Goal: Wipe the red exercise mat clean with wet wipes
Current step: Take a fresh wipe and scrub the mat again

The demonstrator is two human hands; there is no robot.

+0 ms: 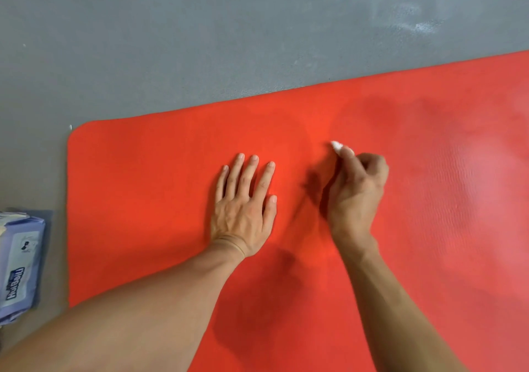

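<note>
1. Nearest us, both bare forearms reach forward from the lower edge over the red exercise mat point(429, 199), which lies flat on a grey floor point(200, 42).
2. At the left edge, off the mat and on the floor, we note a pale blue pack of wet wipes point(20, 262), well apart from both hands.
3. Left hand point(243, 208): palm down, pressed flat on the mat, fingers straight and slightly spread, holding nothing.
4. Right hand point(355, 194): fingers curled, pinching a small white wet wipe point(336, 146). The wipe pokes out just beyond the fingertips, on the far-left side of the hand. We cannot tell whether it touches the mat; the hand is slightly blurred.
5. Beyond the right hand, a darker patch shows on the mat; paler sheen to the right.
6. Farthest: the mat's far edge meets the floor, scuffed whitish at upper right.
</note>
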